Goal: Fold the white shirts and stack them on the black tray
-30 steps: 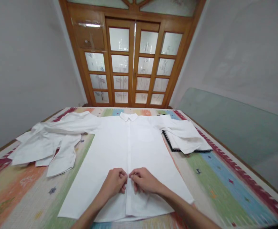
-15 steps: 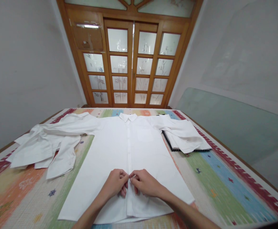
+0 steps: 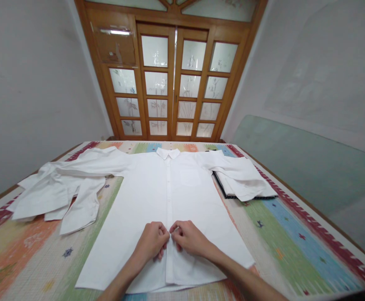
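Observation:
A white button-up shirt (image 3: 141,196) lies spread front side up, its collar at the far end and its hem towards me. At the lower part of the button placket, my left hand (image 3: 154,239) pinches the shirt's front edge between thumb and fingers. Just to its right, my right hand (image 3: 185,237) is pinched on the same placket, and the fingertips of the two hands almost meet. Any button between them is hidden by the fingers. The placket hangs slightly raised below the hands.
Other white garments (image 3: 57,192) lie crumpled under the left sleeve. Under the right sleeve is a folded stack with a dark edge (image 3: 221,188). A colourful striped cloth (image 3: 282,246) covers the table. Behind stand wooden glass-paned doors (image 3: 173,83), with a pale green panel (image 3: 310,159) on the right.
Both hands stay at the same spot on the placket. The fingertips have shifted very slightly, with a little more gap between them. The shirt lies as before.

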The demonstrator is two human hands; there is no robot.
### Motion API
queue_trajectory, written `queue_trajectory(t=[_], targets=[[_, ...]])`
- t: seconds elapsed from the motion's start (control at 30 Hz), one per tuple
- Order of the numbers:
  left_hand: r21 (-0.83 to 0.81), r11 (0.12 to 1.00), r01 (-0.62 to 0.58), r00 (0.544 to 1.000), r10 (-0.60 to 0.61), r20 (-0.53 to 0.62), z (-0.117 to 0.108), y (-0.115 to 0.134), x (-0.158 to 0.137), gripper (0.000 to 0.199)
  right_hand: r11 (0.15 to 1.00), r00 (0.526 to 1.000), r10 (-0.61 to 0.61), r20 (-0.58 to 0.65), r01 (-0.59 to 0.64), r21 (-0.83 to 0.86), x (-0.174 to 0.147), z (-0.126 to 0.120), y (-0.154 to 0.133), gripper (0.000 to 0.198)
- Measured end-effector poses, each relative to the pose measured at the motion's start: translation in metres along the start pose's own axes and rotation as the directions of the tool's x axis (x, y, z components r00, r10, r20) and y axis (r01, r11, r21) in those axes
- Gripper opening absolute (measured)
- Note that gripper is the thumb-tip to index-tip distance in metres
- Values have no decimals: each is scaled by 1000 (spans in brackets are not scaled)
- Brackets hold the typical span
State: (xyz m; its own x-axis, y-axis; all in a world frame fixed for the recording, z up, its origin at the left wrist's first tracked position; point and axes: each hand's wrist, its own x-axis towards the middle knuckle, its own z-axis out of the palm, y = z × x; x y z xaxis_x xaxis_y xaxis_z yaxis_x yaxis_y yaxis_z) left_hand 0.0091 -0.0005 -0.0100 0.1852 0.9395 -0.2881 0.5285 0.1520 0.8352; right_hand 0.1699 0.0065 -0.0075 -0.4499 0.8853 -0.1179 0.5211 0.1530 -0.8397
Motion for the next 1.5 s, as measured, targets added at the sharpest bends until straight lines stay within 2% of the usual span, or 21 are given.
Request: queue_trajectory(t=[0.23,0.4,0.6,0.83,1.13,1.5], targets=[[-16,1000,3,1000,-4,-26,2,-1,-2,17,995,997,72,-36,-70,65,6,8,5,17],[-90,996,25,999,-29,-33,4,-4,-2,21,996,995,84,-62,-83,17,7,9,2,16],[-62,998,28,998,-32,-62,6,-3,-6,30,997,994,83,-65,-83,4,7,9,2,13],[-29,999,32,994,-35,-101,9,-5,-5,27,974,982,175,70,-183,134,10,6,-1,11],[-196,977,90,995,-98,-34,7,-4,-3,21,962,980,163,113,-183,201,13,6,4,9],[-232,969,88,994,-101,-45,12,-9,-1,21,956,977,170,126,-195,220,14,6,7,17]])
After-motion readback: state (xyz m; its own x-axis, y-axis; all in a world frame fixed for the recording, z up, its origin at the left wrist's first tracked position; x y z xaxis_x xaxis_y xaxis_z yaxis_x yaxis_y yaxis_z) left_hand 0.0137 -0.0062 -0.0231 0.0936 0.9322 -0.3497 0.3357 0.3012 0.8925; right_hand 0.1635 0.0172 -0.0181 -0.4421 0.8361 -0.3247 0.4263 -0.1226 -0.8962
